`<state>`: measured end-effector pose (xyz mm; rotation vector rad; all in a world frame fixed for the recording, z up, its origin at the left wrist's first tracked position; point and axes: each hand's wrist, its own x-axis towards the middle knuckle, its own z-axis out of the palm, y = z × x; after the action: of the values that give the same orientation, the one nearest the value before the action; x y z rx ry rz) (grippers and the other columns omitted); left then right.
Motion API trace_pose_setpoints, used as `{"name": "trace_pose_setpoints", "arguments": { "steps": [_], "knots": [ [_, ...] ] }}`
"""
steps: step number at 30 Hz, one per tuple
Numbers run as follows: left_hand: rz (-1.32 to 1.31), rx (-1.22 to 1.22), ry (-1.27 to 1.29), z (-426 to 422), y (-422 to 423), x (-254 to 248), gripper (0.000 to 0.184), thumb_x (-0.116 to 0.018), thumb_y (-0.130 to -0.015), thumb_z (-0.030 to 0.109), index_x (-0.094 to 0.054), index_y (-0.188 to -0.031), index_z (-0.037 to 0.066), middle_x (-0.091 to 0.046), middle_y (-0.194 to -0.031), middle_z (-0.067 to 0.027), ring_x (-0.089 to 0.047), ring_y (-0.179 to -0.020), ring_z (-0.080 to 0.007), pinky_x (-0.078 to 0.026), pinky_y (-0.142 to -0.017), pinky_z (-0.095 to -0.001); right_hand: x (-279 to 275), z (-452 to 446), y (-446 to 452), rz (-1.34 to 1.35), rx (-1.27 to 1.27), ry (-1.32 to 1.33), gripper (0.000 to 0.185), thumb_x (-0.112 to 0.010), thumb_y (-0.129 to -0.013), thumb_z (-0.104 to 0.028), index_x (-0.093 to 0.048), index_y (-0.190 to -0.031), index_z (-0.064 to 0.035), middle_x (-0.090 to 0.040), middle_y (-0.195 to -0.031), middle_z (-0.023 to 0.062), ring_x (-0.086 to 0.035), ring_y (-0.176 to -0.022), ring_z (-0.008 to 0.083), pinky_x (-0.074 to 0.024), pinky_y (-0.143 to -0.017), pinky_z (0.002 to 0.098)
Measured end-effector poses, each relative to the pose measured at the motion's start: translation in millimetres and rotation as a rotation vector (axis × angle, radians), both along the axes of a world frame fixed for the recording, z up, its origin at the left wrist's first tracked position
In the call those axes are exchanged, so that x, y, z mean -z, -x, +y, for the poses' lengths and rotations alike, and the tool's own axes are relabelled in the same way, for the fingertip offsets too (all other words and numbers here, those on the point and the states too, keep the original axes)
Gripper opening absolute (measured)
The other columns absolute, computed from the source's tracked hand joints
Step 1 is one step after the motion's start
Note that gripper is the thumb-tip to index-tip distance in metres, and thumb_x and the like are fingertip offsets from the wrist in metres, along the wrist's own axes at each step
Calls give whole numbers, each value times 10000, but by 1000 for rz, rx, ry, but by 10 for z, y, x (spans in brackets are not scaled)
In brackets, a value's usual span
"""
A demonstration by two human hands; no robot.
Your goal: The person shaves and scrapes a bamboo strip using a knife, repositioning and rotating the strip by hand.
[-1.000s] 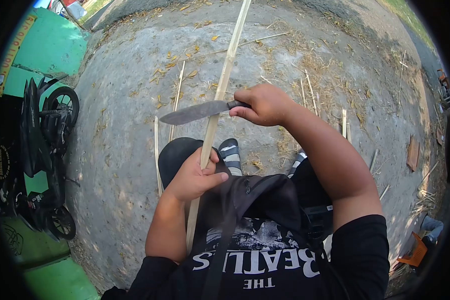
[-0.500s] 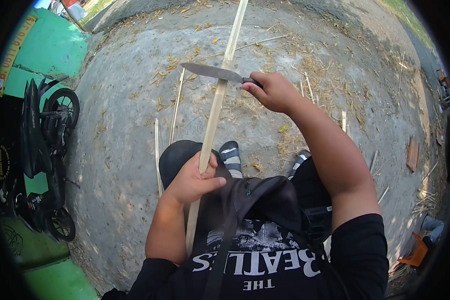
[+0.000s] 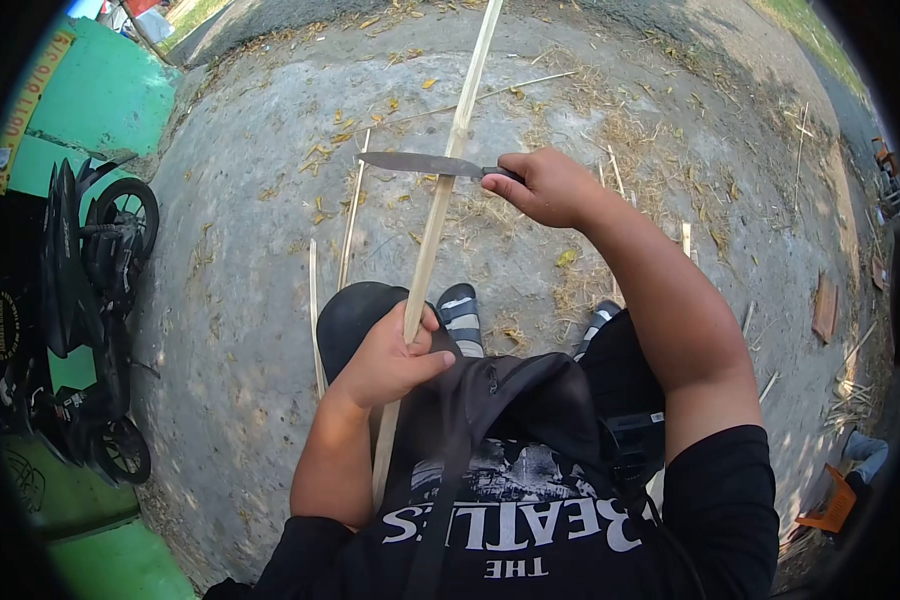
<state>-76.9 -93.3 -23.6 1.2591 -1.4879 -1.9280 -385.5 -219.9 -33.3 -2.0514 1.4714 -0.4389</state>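
A long pale wooden strip [image 3: 433,235] runs from beside my body up past the top edge of the view. My left hand [image 3: 395,355] is closed round its lower part, above my knee. Farther up, my right hand [image 3: 545,187] grips the dark handle of a knife [image 3: 420,163]. The blade lies across the strip, its tip pointing left, and it appears to touch the wood. My right fingers are wrapped round the handle, to the right of the strip.
Thin strips [image 3: 354,205] lie on the grey ground [image 3: 240,210] among dry leaves and shavings. A motorcycle [image 3: 95,240] stands at the left by a green wall. An orange chair [image 3: 828,503] is at the lower right, beside a partly visible person. My sandalled feet are below.
Over the last second the knife has moved up along the strip, away from my left hand, then slightly back down since half a second ago. My left hand has hardly moved.
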Motion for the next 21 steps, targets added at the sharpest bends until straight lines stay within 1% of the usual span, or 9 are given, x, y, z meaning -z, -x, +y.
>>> {"name": "trace_pose_setpoints", "arguments": {
  "steps": [1, 4, 7, 11, 13, 15, 16, 18, 21],
  "knots": [
    [-39, -13, -15, 7, 11, 2, 406, -782, -878, -24, -487, -1135, 87, -390, -740, 105, -368, -630, 0, -339, -573, -181, -23, 31, -32, -9, -39, 30, 565, -532, -1024, -597, -681, -916, -63, -678, -752, 201, -667, -777, 447, -509, -694, 525],
    [-1, -29, -33, -7, 28, -29, 405, -786, -879, -22, -489, -1131, 87, -390, -740, 106, -368, -635, 1, -338, -577, -182, -80, 207, -190, -5, -157, 104, 573, -520, -1025, -607, -679, -930, -64, -674, -750, 206, -668, -780, 448, -510, -707, 531],
    [-2, -7, -32, -9, 47, -32, 379, -764, -883, -23, -487, -1119, 82, -376, -719, 109, -360, -628, 1, -326, -568, -188, -115, 345, -337, 15, -288, 89, 565, -522, -1027, -600, -677, -955, -62, -675, -771, 218, -667, -799, 452, -512, -724, 534],
    [82, -5, -25, -21, 9, 56, 381, -760, -886, -33, -485, -1121, 87, -394, -716, 99, -374, -608, -4, -333, -548, -194, 204, -32, 5, -146, -14, 23, 558, -524, -1043, -570, -671, -951, -39, -671, -767, 222, -662, -774, 442, -508, -716, 518],
    [42, -24, -45, -14, -12, 51, 394, -764, -886, -33, -482, -1130, 94, -410, -713, 85, -398, -579, -15, -342, -508, -209, 161, 2, -38, -144, -12, 20, 559, -521, -1047, -564, -672, -950, -35, -669, -761, 221, -660, -758, 438, -507, -707, 515],
    [141, -82, -172, -14, -61, 4, 403, -767, -881, -37, -479, -1129, 98, -416, -711, 83, -407, -573, -18, -341, -495, -216, 142, 64, -113, -149, -28, 31, 561, -527, -1037, -581, -668, -941, -46, -664, -755, 217, -661, -764, 441, -508, -705, 525],
    [192, -107, -233, -34, -71, -15, 408, -768, -878, -39, -478, -1129, 100, -418, -710, 83, -412, -570, -19, -340, -489, -220, 67, 118, -169, -110, -117, 56, 562, -531, -1031, -588, -665, -936, -50, -661, -749, 214, -660, -767, 444, -508, -705, 532],
    [129, -74, -177, -57, -33, -8, 410, -768, -877, -41, -477, -1130, 100, -415, -710, 85, -408, -569, -18, -338, -494, -214, -65, 276, -320, -29, -293, 107, 565, -538, -1020, -602, -658, -927, -59, -655, -738, 209, -659, -772, 451, -508, -705, 546],
    [81, -39, -98, -46, 14, 3, 402, -765, -884, -34, -476, -1128, 99, -410, -708, 88, -396, -560, -16, -331, -498, -205, -19, 327, -397, -42, -316, 144, 553, -551, -1008, -606, -651, -912, -71, -649, -722, 198, -660, -770, 453, -504, -693, 560]
  ]
}}
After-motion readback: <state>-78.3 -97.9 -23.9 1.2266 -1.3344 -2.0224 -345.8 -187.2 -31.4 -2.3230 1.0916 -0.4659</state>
